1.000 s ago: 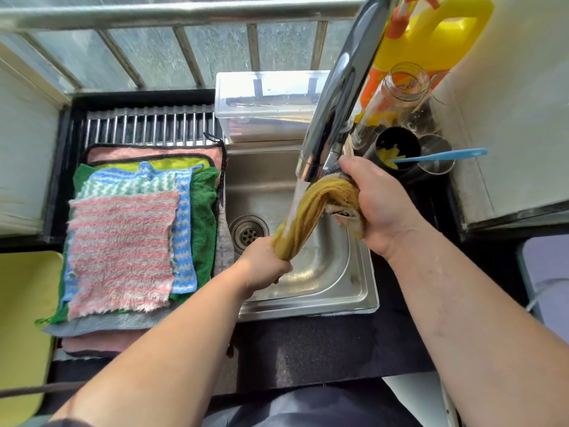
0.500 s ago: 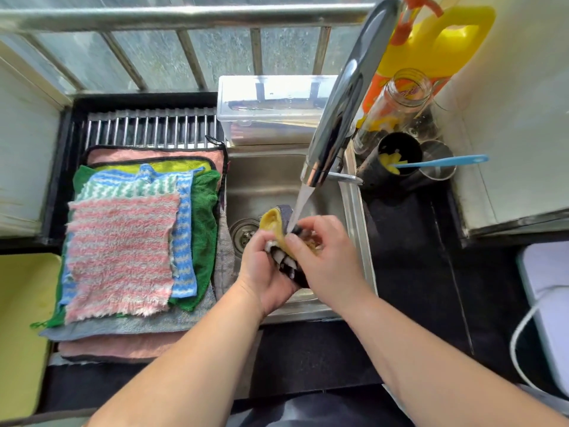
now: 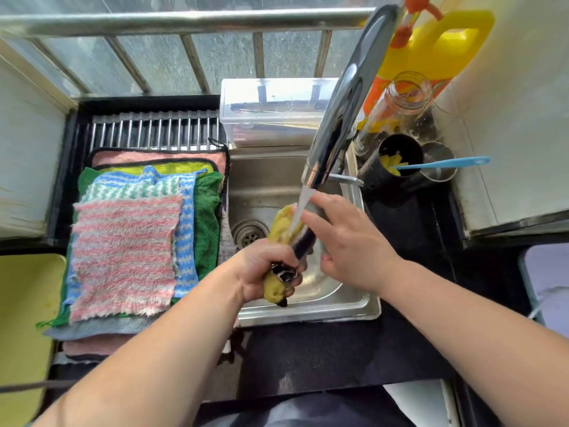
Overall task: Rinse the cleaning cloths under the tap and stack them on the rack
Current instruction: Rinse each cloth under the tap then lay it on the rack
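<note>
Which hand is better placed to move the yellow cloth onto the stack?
Probably left: the left hand grips the yellow cloth, nearer the stack; the right hand is open, farther off.

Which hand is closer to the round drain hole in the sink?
Left. The left hand, gripping the yellow cloth, sits close by the drain, on its near side. The right hand is farther off, open on the cloth's other side beneath the running water.

No text or labels can be read anywhere.
</note>
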